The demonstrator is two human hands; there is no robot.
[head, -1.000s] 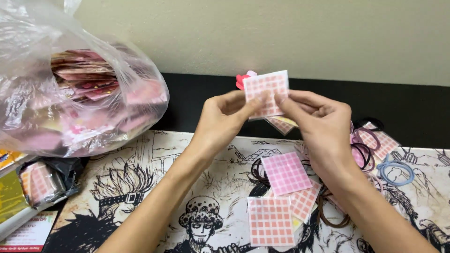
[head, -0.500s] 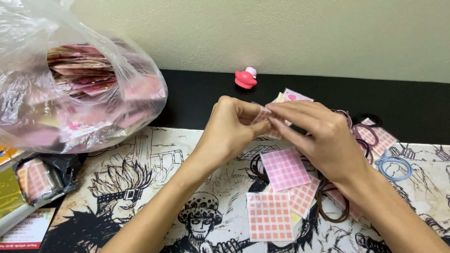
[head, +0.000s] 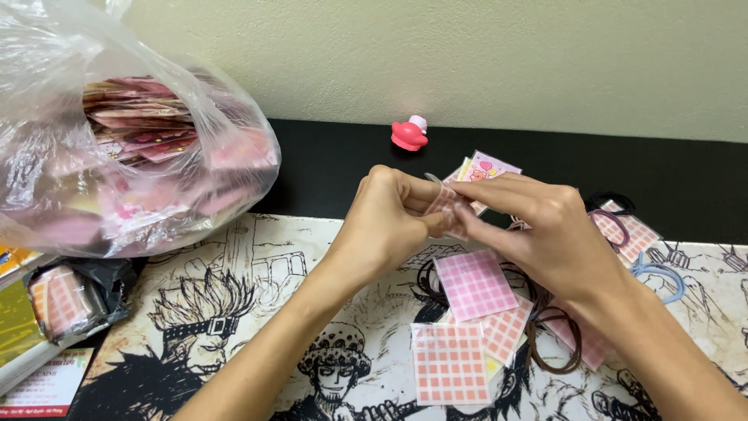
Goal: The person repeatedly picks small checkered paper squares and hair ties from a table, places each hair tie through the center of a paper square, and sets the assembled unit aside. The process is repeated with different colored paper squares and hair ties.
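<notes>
Head view shows us a clear plastic bag [head: 132, 148] at ten o'clock, stuffed with pink packets. At eight o'clock a black wrapper [head: 74, 296] holds a pink grid sheet. More pink checked sticker sheets [head: 474, 284] lie at six o'clock on the cartoon-print mat [head: 234, 312], among brown hair ties [head: 555, 343]; a blue tie [head: 658, 273] sits at three o'clock, a pink toy [head: 409, 134] at twelve. At centre, our left hand [head: 389, 222] and right hand [head: 545, 234] both pinch one small pink checked packet [head: 446, 204], bent between the fingertips above the mat.
</notes>
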